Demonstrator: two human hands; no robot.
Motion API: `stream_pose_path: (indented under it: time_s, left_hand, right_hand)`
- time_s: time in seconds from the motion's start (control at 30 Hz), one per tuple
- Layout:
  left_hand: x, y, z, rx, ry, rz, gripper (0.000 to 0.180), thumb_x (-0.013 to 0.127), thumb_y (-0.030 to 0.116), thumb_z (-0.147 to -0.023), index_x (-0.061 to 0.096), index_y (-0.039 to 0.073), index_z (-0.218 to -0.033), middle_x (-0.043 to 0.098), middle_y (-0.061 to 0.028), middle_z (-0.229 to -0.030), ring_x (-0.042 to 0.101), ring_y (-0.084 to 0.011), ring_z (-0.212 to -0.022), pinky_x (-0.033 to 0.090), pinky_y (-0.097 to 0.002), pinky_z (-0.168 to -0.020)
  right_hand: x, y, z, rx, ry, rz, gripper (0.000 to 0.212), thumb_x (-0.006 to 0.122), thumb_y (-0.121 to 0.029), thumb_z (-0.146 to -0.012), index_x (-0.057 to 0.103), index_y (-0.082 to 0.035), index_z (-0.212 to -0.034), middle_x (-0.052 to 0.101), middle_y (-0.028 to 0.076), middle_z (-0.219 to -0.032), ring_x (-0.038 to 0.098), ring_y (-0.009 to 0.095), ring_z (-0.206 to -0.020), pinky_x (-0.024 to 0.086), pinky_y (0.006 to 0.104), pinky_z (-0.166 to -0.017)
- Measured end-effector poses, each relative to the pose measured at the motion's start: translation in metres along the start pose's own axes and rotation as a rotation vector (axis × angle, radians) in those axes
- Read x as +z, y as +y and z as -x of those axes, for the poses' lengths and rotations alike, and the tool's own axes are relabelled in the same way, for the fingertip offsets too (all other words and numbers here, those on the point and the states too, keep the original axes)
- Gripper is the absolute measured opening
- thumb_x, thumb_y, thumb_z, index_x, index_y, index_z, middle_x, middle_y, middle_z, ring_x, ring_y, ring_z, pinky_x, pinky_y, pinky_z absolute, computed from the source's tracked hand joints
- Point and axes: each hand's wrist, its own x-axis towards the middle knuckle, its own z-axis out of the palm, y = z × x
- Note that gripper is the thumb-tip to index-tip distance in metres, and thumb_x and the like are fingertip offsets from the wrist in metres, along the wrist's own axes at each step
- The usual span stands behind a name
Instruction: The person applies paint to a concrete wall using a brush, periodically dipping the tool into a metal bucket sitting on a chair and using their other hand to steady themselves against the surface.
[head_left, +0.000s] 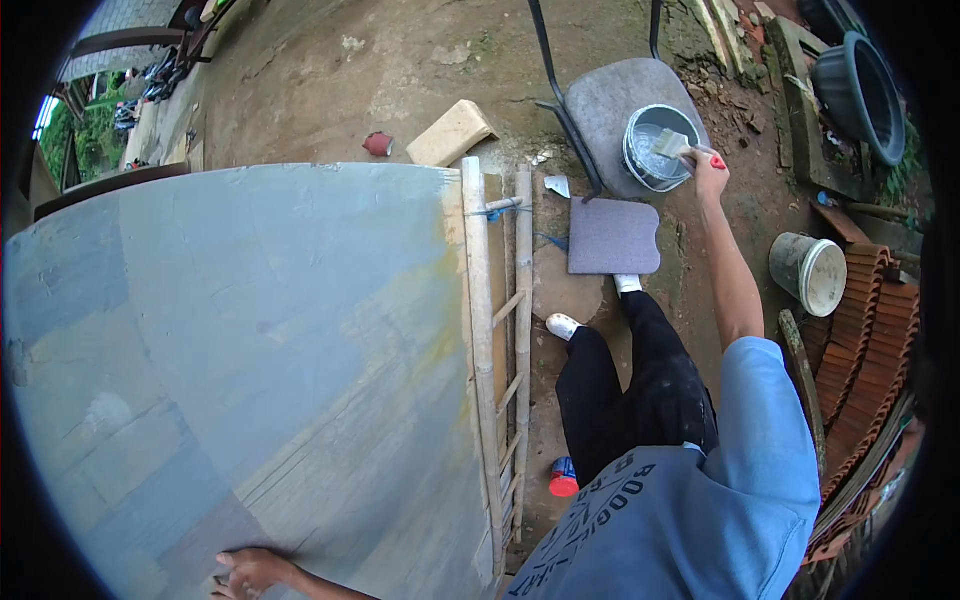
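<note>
My right hand (709,172) grips the handle of a wide paintbrush (672,143). The pale bristles are over the mouth of a paint bucket (646,176), whose inside is coated light grey-blue. Whether the tips touch the paint cannot be made out. Under the bucket is the grey seat of a chair (610,95). At the lower left my left hand (252,572) rests on a large flat surface (290,300) with patchy blue-grey paint, its fingers apart and holding nothing.
A bamboo ladder (481,330) runs along the surface's right edge. A grey-purple pad (614,237) lies before my feet. Nearby are a pale block (452,133), a red-lidded jar (563,480), a white bucket (812,272), a dark basin (860,98) and stacked roof tiles (862,350).
</note>
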Motion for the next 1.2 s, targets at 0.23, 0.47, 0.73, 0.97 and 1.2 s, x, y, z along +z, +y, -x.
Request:
stream_pose_path:
  time_s: [0.23, 0.47, 0.73, 0.97, 1.2]
  left_hand:
    - [-0.013, 0.004, -0.005, 0.064, 0.007, 0.064, 0.076, 0.046, 0.066, -0.095, 0.032, -0.007, -0.110, 0.044, -0.0175, -0.128, 0.034, -0.0416, -0.135, 0.033, -0.0554, -0.100]
    - [-0.021, 0.013, -0.007, 0.087, -0.080, -0.033, 0.070, 0.049, 0.061, -0.095, 0.028, -0.005, -0.108, 0.029, -0.0139, -0.127, 0.031, -0.0397, -0.132, 0.037, -0.0524, -0.097]
    - [-0.023, 0.022, -0.010, 0.056, -0.106, -0.015, 0.073, 0.051, 0.060, -0.094, 0.030, -0.007, -0.113, 0.027, -0.0140, -0.129, 0.029, -0.0399, -0.133, 0.035, -0.0571, -0.097]
    - [-0.024, 0.012, -0.006, 0.081, -0.105, -0.024, 0.070, 0.050, 0.056, -0.095, 0.029, -0.009, -0.110, 0.024, -0.0112, -0.129, 0.029, -0.0411, -0.132, 0.035, -0.0594, -0.104]
    - [-0.019, 0.021, -0.011, 0.083, -0.088, 0.046, 0.068, 0.049, 0.056, -0.097, 0.027, -0.008, -0.108, 0.023, -0.0139, -0.128, 0.024, -0.0417, -0.136, 0.033, -0.0581, -0.105]
  right_hand:
    - [0.013, 0.006, 0.192, 0.442, -0.344, -0.097, 0.034, 0.063, -0.005, -0.092, 0.055, 0.006, -0.123, 0.064, 0.017, -0.115, 0.066, 0.026, -0.108, 0.056, 0.0379, -0.098]
    - [0.119, 0.050, 0.409, 0.823, -0.540, -0.162, 0.025, 0.060, -0.011, -0.097, 0.059, 0.002, -0.118, 0.063, 0.014, -0.115, 0.064, 0.026, -0.109, 0.054, 0.0383, -0.100]
    - [0.240, -0.010, 0.523, 0.616, -0.724, -0.039, 0.024, 0.056, -0.006, -0.096, 0.057, 0.006, -0.117, 0.063, 0.018, -0.110, 0.067, 0.027, -0.100, 0.058, 0.0360, -0.094]
    - [0.220, -0.066, 0.473, 0.630, -0.901, -0.358, 0.024, 0.054, -0.005, -0.094, 0.054, 0.010, -0.113, 0.061, 0.021, -0.110, 0.068, 0.037, -0.101, 0.057, 0.0436, -0.095]
    - [0.211, 0.105, 0.395, 0.600, -0.679, -0.016, 0.025, 0.056, -0.002, -0.092, 0.059, 0.005, -0.116, 0.066, 0.014, -0.104, 0.069, 0.026, -0.097, 0.059, 0.0375, -0.090]
